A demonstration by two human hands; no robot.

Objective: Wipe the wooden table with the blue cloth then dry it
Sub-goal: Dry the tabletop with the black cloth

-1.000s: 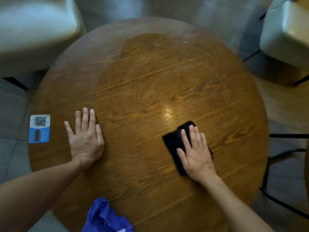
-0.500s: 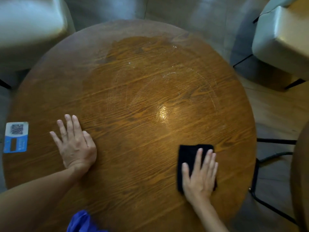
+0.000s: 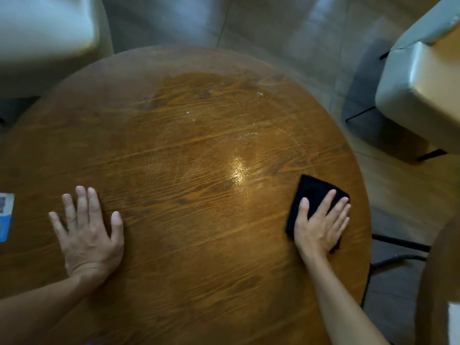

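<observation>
The round wooden table fills the view, with a wet sheen and faint white streaks across its far half. My right hand lies flat, fingers spread, pressing a folded black cloth against the table near its right edge. My left hand rests flat on the left part of the table with nothing under it. The blue cloth is out of the frame at the near edge.
A blue and white QR code card lies at the table's left edge. Pale upholstered chairs stand at the far left and far right. Black metal chair legs stand by the right rim.
My right hand slid the black cloth rightward toward the table's right edge. The view shifted, so the blue cloth at the near edge dropped out of the frame. My left hand stayed planted.
</observation>
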